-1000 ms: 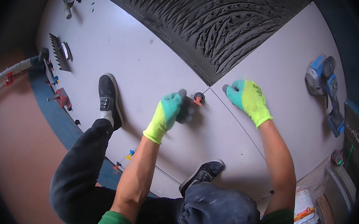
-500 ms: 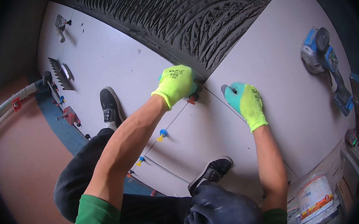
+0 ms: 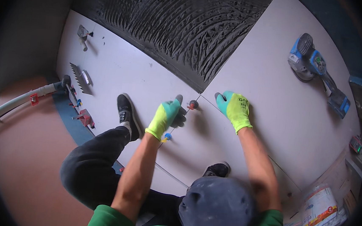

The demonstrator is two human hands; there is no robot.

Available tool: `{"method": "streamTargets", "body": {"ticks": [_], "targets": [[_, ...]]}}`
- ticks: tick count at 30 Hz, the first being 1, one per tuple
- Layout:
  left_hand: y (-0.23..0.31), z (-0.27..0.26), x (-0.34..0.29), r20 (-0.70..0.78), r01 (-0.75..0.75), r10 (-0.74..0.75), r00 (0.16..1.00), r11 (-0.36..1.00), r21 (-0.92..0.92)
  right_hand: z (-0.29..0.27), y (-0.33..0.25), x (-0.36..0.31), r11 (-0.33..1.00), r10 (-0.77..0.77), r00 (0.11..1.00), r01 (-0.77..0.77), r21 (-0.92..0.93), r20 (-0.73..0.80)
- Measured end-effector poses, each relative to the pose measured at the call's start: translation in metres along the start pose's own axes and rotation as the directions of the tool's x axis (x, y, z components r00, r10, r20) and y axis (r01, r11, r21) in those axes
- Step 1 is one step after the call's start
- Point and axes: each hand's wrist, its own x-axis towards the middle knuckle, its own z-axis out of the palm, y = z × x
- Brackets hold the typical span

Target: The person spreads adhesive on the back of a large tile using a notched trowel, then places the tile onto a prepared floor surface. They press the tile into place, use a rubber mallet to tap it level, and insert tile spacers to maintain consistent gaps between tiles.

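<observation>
Notched trowel: lies flat on the pale tile, well to the left of both hands.
Left hand: gloved and released, thumb and fingers parted, above the tile joint.
Blue-and-yellow clip: in the joint, just below the left hand's glove.
Dark ridged mortar: spreads beyond both hands.
Red-handled clip: stands at the joint between the hands, just right of the left fingers.
Right hand: gloved, fingers curled in; whether it grasps anything, I cannot tell.
Blue power tool: rests well right of the right hand.
</observation>
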Motion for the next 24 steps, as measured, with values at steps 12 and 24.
{"method": "streamTargets", "body": {"ticks": [12,24], "targets": [[-0.043,0.066,0.007,-0.066,-0.068,0.042,0.997,0.872,-0.484,-0.016,0.006,-0.001,0.993,-0.021,0.996,0.010,0.118,0.092],[-0.033,0.066,0.000,-0.092,-0.050,0.010,0.996,0.893,-0.447,0.002,-0.042,0.041,0.687,-0.650,0.609,0.727,0.007,0.454]]}}
